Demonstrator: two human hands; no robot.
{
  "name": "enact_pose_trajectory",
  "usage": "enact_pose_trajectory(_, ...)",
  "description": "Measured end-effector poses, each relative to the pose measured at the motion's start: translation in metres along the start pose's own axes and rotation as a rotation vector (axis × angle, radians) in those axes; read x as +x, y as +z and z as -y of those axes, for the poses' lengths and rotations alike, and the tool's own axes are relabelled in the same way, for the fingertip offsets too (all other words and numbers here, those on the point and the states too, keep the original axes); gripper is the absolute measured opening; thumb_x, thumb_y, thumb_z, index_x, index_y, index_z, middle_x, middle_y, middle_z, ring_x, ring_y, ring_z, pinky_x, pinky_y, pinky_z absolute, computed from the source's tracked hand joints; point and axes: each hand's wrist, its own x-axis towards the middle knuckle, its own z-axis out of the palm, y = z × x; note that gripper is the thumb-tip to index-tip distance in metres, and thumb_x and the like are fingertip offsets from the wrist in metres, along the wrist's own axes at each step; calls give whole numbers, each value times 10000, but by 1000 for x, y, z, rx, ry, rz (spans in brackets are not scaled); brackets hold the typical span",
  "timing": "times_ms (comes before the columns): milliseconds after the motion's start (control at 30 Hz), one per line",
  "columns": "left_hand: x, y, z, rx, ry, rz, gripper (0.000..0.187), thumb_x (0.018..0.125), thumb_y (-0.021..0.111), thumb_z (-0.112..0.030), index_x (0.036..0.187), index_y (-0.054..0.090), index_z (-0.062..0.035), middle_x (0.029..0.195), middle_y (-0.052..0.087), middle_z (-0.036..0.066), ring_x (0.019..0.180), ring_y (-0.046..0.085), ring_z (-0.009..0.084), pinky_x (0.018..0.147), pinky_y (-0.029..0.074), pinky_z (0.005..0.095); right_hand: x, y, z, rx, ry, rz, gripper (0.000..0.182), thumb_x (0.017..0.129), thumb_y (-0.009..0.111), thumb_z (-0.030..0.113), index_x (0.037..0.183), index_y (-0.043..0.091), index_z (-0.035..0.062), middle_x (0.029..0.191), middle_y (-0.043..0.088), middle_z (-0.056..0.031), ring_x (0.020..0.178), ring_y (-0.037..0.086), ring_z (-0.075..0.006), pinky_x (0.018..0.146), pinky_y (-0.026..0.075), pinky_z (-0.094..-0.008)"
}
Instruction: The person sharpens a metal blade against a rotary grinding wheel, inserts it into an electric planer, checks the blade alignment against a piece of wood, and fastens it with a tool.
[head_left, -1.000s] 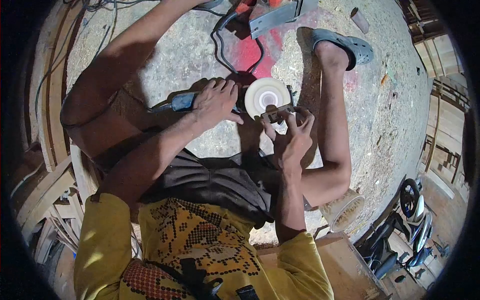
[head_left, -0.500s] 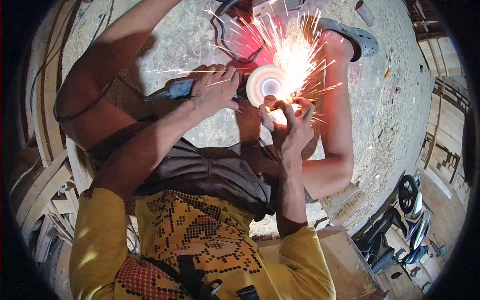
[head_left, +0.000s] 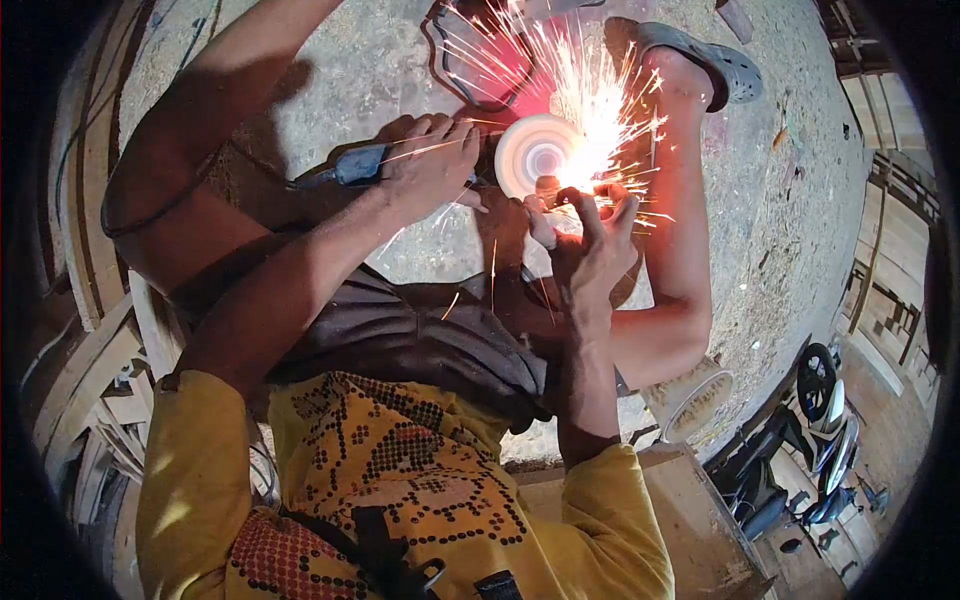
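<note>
My left hand (head_left: 430, 165) is wrapped over the body of an angle grinder (head_left: 361, 165), whose blue rear end and cord show to the left. At its right end is a pale round disc (head_left: 538, 158), blurred as if spinning. Bright sparks (head_left: 598, 125) spray up and right from the disc's right edge. Just below that edge, my right hand (head_left: 595, 240) pinches a small piece against the disc; glare and the fingers hide most of it, so its shape is unclear.
My bare legs frame the concrete floor (head_left: 430, 250). A sandal (head_left: 735, 78) is on the foot at upper right. A dark cable (head_left: 440, 65) loops above the grinder. Wood pieces (head_left: 90, 380) lie at left, a round container (head_left: 697, 405) and a motorbike (head_left: 815, 440) at lower right.
The disc and my right hand have shifted slightly right. Sparks still fly, and a few streaks now fall below the hands.
</note>
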Motion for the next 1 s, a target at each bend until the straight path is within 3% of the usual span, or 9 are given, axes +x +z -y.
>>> enact_pose_trajectory(167,-2,-8,-2,15,-17,-3,1016,678,791,-691,1314,572,72,1208,610,153,1235,578,313,1034,458,454,-3,-3,-10,-15,49,98,431,714,847,260,1117,695,288,1201,524,-65,906,643,-263,612,535,-418)
enact_pose_trajectory(267,-2,0,2,-82,10,-49,993,640,750,-727,1216,605,68,1141,602,143,1182,582,293,1028,462,448,-4,-1,-15,-46,33,82,434,705,849,257,1110,697,288,1190,529,-61,898,636,-259,609,528,-412)
enact_pose_trajectory(367,-2,6,2,-19,39,-163,985,659,736,-733,1210,607,74,1141,603,149,1164,589,296,1020,469,444,-3,-2,-17,24,38,68,416,714,865,300,1097,703,286,1171,536,-60,900,637,-261,606,525,-415)
enact_pose_trajectory(433,-2,0,0,-50,2,-31,1031,714,731,-731,1338,554,71,1216,599,161,1240,581,310,1057,453,465,-1,-4,-14,17,49,68,395,724,873,331,1079,705,281,1167,539,-62,914,641,-260,606,526,-415)
enact_pose_trajectory(567,0,-1,-1,-13,-4,4,1026,721,724,-733,1336,555,71,1216,599,161,1239,582,311,1052,457,460,2,-6,-13,17,77,38,361,749,890,419,1017,708,262,1163,551,-63,943,658,-263,614,537,-419)
enact_pose_trajectory(667,-1,-3,-1,-33,-10,65,1024,729,713,-737,1337,553,71,1214,598,160,1239,582,310,1048,458,463,5,-10,-9,36,149,37,363,731,922,397,960,733,188,1063,595,-81,948,667,-284,706,564,-445)
enact_pose_trajectory(767,-2,3,-1,7,-5,-20,1032,731,706,-741,1345,552,74,1230,601,166,1240,582,311,1049,456,469,7,-13,-10,41,134,32,360,727,924,396,956,737,189,1044,600,-73,943,666,-278,708,558,-437)
enact_pose_trajectory(900,-1,-2,-1,-18,2,26,1042,752,693,-733,1381,530,81,1301,596,192,1257,580,333,1061,451,491,6,-10,-18,11,130,-1,366,717,927,411,941,744,187,1044,599,-67,934,664,-269,702,551,-427)
enact_pose_trajectory(1000,-2,0,0,3,13,23,1050,754,696,-729,1396,517,81,1333,587,202,1264,575,346,1069,447,495,3,-8,-27,-29,102,11,405,744,879,506,992,712,232,1156,551,-79,916,670,-275,632,564,-441)
